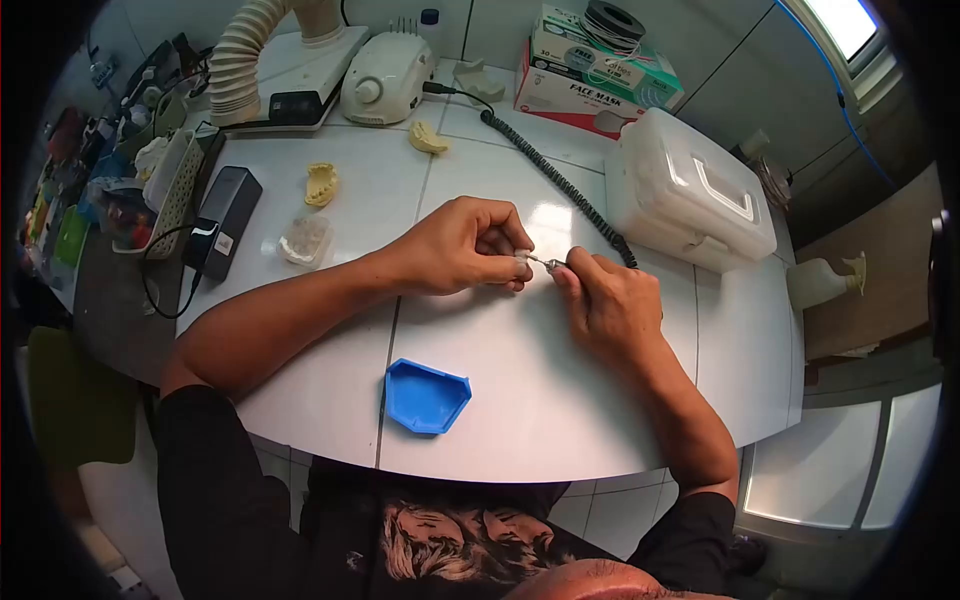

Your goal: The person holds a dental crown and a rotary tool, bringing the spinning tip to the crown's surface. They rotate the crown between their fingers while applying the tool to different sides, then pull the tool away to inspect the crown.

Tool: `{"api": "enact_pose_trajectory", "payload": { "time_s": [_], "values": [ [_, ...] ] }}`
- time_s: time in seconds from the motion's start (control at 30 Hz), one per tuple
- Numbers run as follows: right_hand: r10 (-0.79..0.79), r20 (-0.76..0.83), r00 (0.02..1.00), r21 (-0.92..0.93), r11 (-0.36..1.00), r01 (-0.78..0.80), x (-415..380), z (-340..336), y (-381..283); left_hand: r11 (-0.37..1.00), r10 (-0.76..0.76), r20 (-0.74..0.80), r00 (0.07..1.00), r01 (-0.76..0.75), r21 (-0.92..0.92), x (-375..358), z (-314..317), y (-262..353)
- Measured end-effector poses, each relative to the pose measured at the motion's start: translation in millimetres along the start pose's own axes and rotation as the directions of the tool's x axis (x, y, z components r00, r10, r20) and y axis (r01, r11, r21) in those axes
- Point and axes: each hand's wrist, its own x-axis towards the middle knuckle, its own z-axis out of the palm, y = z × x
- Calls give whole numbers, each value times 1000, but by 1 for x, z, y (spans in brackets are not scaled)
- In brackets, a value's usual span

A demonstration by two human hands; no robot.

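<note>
Pinched between thumb and fingers of my left hand is a small whitish piece, too small to make out in detail. My right hand grips a rotary handpiece, its thin bur pointing left and reaching the small piece. A coiled black cord runs from behind the right hand up to the white micromotor control box. Below the hands, nearer the table's front edge, lies a blue angular tray. To the left are a clear plastic box and a yellowish dental cast.
Another yellowish cast lies farther back. A white lidded case stands at right, mask boxes behind it. A ribbed hose rises at back left near a black device. A spray bottle sits beyond the right edge.
</note>
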Motion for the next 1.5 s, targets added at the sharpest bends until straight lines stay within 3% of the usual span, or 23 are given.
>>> {"api": "enact_pose_trajectory", "payload": {
  "time_s": [1.5],
  "values": [
    [11, 9, 1000, 9, 1000, -11, -1, 0, 4, 1000, 12, -18, 1000, -12, 13, 0, 1, -2]
  ]
}}
